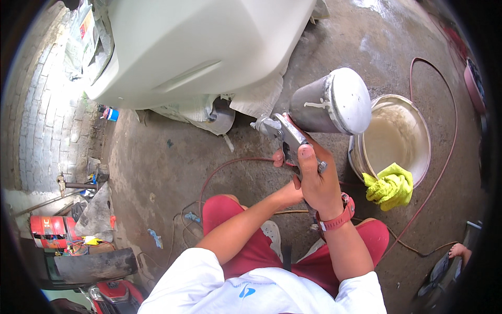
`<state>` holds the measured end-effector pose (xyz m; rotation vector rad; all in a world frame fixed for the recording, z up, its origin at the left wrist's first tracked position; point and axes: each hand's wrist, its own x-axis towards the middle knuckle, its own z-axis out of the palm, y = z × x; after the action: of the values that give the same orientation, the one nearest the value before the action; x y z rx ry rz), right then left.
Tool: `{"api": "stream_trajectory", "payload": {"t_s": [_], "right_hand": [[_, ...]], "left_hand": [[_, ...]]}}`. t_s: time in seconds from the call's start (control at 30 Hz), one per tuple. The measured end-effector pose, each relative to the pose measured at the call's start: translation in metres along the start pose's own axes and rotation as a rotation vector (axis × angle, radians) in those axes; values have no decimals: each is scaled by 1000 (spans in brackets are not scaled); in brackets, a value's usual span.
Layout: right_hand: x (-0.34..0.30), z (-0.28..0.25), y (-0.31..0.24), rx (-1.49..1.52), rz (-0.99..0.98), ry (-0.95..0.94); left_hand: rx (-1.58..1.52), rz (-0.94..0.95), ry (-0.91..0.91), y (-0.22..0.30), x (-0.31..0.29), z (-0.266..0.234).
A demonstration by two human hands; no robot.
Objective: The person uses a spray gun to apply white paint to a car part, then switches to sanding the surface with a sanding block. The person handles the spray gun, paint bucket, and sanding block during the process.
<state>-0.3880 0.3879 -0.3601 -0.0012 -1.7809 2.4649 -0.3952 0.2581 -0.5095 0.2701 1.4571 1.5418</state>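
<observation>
My right hand [318, 183], with a red watch on the wrist, is wrapped round a metal paint spray gun [287, 133]. Its thumb lies on the back of the gun, and the nozzle points up and left. On top of the gun sits a tilted grey paint cup [318, 102] with a white lid and a white drip down its side. My left hand [288, 193] is tucked against the right one, low by the gun's handle; its fingers are mostly hidden. Ahead stands a large pale car-body panel [204, 47], its lower edge masked with paper.
A white bucket [426, 141] stands to the right, a yellow-green cloth [392, 187] over its rim. A reddish hose [454, 104] loops across the concrete floor. Red containers [48, 232] and clutter line the left wall. Another person's foot [458, 250] shows at the right edge.
</observation>
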Motion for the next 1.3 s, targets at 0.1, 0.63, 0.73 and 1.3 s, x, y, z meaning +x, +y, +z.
{"api": "stream_trajectory", "payload": {"t_s": [0.1, 0.63, 0.73, 1.3], "right_hand": [[0, -3, 1, -38, 16, 14], [1, -11, 4, -174, -127, 290], [2, -9, 4, -169, -146, 322], [4, -12, 8, -155, -174, 296]], "left_hand": [[32, 7, 8, -8, 2, -4], [51, -108, -42, -10, 2, -8], [50, -128, -33, -10, 2, -9], [-450, 81, -174, 16, -8, -28]]}}
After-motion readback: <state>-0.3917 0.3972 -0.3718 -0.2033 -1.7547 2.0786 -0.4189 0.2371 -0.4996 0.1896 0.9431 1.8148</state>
